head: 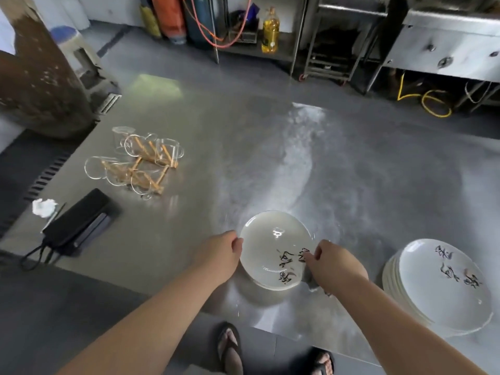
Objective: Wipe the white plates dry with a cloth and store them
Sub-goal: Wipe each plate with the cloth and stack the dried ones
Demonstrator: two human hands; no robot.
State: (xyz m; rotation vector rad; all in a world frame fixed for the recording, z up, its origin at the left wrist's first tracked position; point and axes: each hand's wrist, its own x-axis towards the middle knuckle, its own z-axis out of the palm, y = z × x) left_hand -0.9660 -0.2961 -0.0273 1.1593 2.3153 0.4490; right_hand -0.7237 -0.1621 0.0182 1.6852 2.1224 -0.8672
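1. Work surface: a stainless steel table (243, 158), with a pale smeared streak running across its middle.

2. Item in hand: 1 white plate (273, 247) with black brush lettering on its near right part. It sits between both hands at the near edge of the table, face up and tilted, with its reflection visible on the steel beneath it.

3. Left hand (224, 253): fingers curled around the left rim of the plate, gripping it.

4. Right hand (332, 263): fingers curled and pinching the right rim, over the lettering. A grey shape (311, 281) below this hand may be the cloth; the view is too blurred to confirm.

5. Stack of plates (438, 288): white, same lettering, resting on the table to the right of the held plate and apart from it.

6. Other items, far left of the table:
   - clear glass cups on a wooden rack (140, 163);
   - a black case (78, 223) with a cord, nearer the person;
   - a crumpled white tissue (43, 207) just beside the case.

7. Background: a bottle of yellow oil (270, 31) on a low shelf.
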